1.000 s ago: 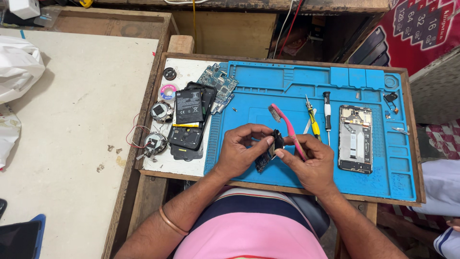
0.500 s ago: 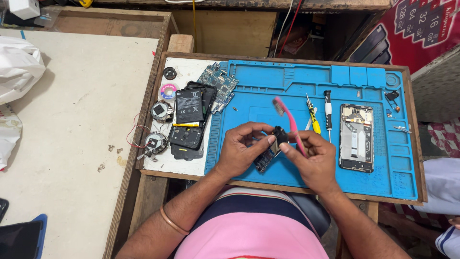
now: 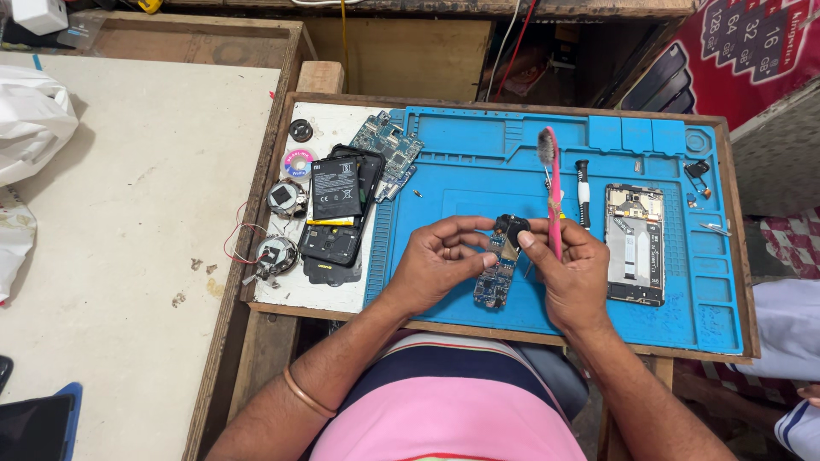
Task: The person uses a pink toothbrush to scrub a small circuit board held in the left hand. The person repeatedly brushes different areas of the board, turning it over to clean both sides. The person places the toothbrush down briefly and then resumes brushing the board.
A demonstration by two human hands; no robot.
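Note:
Over a blue repair mat [image 3: 478,162], my left hand [image 3: 436,260] and my right hand [image 3: 576,273] meet on a small blue phone circuit board [image 3: 498,273] with a black part at its top. Left fingers pinch its left edge; my right thumb and forefinger touch its top. My right hand also grips a pink toothbrush [image 3: 553,183], bristles pointing up and away from me. An opened phone frame [image 3: 635,243] lies on the mat right of my hands. A black-handled screwdriver [image 3: 583,192] lies just beyond the right hand.
Left of the mat lie a black battery [image 3: 335,188] on dark phone parts, a second circuit board [image 3: 389,149], a tape roll [image 3: 299,162] and small round parts with red wires [image 3: 275,252]. Tweezers [image 3: 711,228] rest at the mat's right edge. A white bag [image 3: 34,119] sits far left.
The pink toothbrush has swung from lying slanted across the board to standing upright in my right hand. Both hands stay on the circuit board.

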